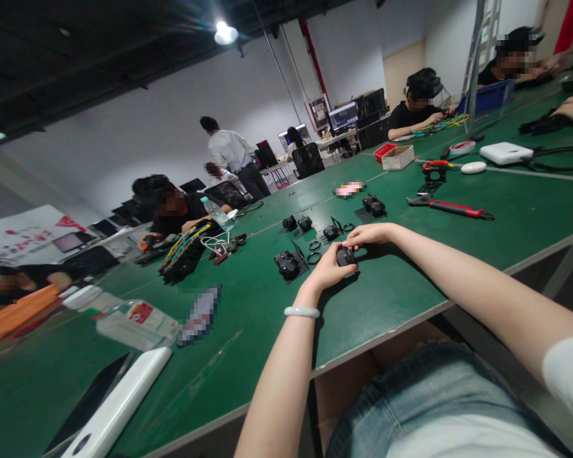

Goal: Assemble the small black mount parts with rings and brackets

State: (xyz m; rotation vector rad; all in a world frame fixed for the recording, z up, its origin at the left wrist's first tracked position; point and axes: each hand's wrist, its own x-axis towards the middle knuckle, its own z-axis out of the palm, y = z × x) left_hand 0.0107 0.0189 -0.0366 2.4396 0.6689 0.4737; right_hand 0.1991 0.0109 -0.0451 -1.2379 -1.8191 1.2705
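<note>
My left hand (331, 268), with a pale bangle on its wrist, is closed around a small black camera-like part (346, 256) just above the table. My right hand (371, 235) reaches in from the right, its fingertips pinched at the upper edge of the same part. Left of my hands lies a larger black unit (287, 264) with flat black plates beside it. Black rings (314, 257) rest between that unit and my left hand. Beyond them sit small black parts (304, 222), and past my right hand another black unit (374, 205) stands on a dark plate.
An adjustable wrench (451, 207) with red-black handles lies to the right. Behind it are a white box-shaped device (506, 152) with cables and a small carton (398, 158). On the left are a plastic bottle (136, 321), a long white object (119, 404) and bundled cables (186, 251). Co-workers sit around the green table (386, 305).
</note>
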